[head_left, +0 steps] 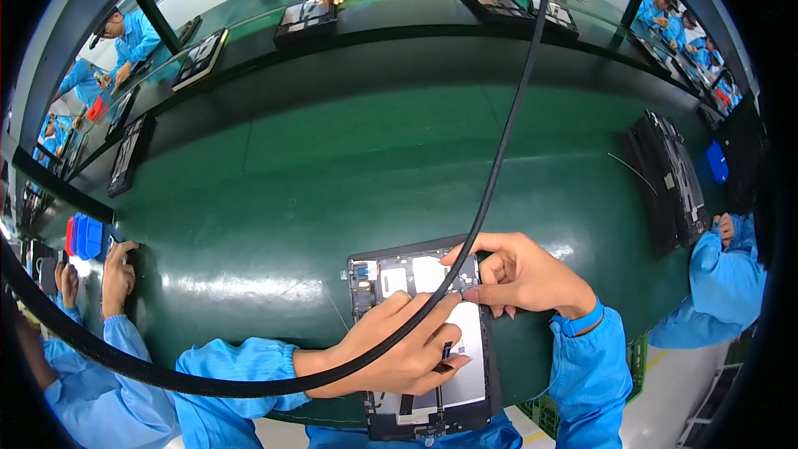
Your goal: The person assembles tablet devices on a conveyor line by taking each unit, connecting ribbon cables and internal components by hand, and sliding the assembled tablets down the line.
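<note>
An opened tablet (470,357) lies in front of me at the table's near edge, its inner parts and a pale grey panel facing up. Over its middle rests my left hand (386,349), fingers bent and closed; a small dark strip shows by the thumb, but what the fingertips hold is hidden. My right hand (536,278) is at the tablet's upper right edge. Its index finger reaches over the top part, the thumb presses near the left fingertips, and the other fingers curl under. Anything in its grip is too small to make out.
A black cable (499,158) hangs across the view, passing in front of my left hand. Stacked dark device parts (677,175) stand at the right, near a person's sleeve (715,274). Another person's hand (118,278) and blue bins (86,237) are at the left. Tablets (306,17) line the far shelf.
</note>
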Demonstrator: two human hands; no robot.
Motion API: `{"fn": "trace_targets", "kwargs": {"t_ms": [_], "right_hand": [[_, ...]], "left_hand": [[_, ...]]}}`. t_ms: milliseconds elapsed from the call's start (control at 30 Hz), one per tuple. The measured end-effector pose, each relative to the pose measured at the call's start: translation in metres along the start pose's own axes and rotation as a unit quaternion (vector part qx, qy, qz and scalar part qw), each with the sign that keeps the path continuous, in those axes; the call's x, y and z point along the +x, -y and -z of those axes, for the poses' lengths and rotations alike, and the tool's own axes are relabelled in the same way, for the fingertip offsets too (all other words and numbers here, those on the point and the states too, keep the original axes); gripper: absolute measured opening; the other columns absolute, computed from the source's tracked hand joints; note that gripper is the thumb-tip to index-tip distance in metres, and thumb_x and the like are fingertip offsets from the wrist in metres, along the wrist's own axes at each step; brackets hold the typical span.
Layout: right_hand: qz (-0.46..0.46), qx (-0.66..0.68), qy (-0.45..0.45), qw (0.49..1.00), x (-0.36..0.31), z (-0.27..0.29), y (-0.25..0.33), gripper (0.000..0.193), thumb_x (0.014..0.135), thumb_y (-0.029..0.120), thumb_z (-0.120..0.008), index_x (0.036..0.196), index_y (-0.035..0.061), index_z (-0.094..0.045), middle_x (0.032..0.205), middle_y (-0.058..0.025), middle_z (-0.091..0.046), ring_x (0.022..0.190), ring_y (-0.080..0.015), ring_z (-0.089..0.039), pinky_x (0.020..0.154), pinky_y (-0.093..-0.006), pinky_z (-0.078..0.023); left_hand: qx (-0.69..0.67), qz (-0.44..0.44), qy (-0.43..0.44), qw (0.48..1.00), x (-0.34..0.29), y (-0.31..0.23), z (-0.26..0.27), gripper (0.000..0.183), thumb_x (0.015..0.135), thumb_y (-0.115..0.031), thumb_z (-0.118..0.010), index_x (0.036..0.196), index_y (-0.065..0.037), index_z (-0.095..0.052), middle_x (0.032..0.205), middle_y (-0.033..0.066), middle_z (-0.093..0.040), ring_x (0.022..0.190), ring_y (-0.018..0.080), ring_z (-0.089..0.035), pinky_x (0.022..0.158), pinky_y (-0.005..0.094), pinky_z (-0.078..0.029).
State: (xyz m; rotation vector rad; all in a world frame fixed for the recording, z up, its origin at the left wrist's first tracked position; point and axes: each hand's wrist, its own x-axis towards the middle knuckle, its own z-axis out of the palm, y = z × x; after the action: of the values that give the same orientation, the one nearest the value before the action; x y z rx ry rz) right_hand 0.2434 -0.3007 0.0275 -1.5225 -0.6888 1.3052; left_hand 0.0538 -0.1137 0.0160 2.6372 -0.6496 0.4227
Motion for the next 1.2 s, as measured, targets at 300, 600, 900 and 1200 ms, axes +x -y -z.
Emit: {"fn": "trace_targets", "kwargs": {"t_ms": [300, 600, 900, 1200], "right_hand": [[-0.054, -0.024, -0.045, 0.997, -0.005, -0.010, 0.015, 0.052, 0.094, 0.000, -0.078, 0.144, 0.0067, -0.070, 0.061, 0.0039, -0.061, 0.054, -0.0045, -0.059, 0.048, -0.0245, -0.041], [-0.027, -0.031, -0.059, 0.997, -0.006, -0.012, 0.013, 0.051, 0.093, 0.000, -0.079, 0.143, 0.0043, -0.072, 0.062, 0.0018, -0.065, 0.052, -0.0042, -0.061, 0.045, -0.0226, -0.038], [-0.017, -0.045, -0.057, 0.997, -0.001, -0.011, 0.008, 0.049, 0.096, 0.001, -0.080, 0.144, 0.0016, -0.070, 0.063, -0.0008, -0.068, 0.050, -0.0051, -0.062, 0.043, -0.0219, -0.037], [-0.019, -0.047, -0.064, 0.997, -0.001, -0.012, 0.009, 0.049, 0.096, -0.001, -0.080, 0.143, 0.0014, -0.070, 0.066, -0.0026, -0.071, 0.053, -0.0054, -0.064, 0.044, -0.0232, -0.042]], "left_hand": [[0.001, -0.016, -0.041, 0.999, -0.002, 0.002, -0.010, 0.040, 0.098, -0.042, -0.075, 0.090, -0.003, -0.068, 0.119, 0.0225, -0.072, 0.089, 0.0267, -0.064, 0.076, 0.0358, -0.044], [-0.056, 0.016, -0.154, 0.986, -0.023, 0.039, 0.019, 0.031, 0.093, -0.036, -0.077, 0.098, -0.006, -0.069, 0.099, 0.0078, -0.070, 0.081, 0.0265, -0.059, 0.069, 0.0405, -0.043], [-0.012, 0.338, -0.159, 0.928, -0.066, 0.041, 0.028, 0.005, 0.096, -0.014, -0.072, 0.100, -0.011, -0.071, 0.047, 0.0012, -0.055, 0.042, 0.0285, -0.061, 0.044, 0.0422, -0.042], [-0.218, 0.244, 0.075, 0.942, -0.083, 0.051, 0.068, 0.009, 0.089, -0.014, -0.077, 0.092, -0.010, -0.070, 0.060, 0.0038, -0.063, 0.055, 0.0302, -0.065, 0.052, 0.0446, -0.045]]}}
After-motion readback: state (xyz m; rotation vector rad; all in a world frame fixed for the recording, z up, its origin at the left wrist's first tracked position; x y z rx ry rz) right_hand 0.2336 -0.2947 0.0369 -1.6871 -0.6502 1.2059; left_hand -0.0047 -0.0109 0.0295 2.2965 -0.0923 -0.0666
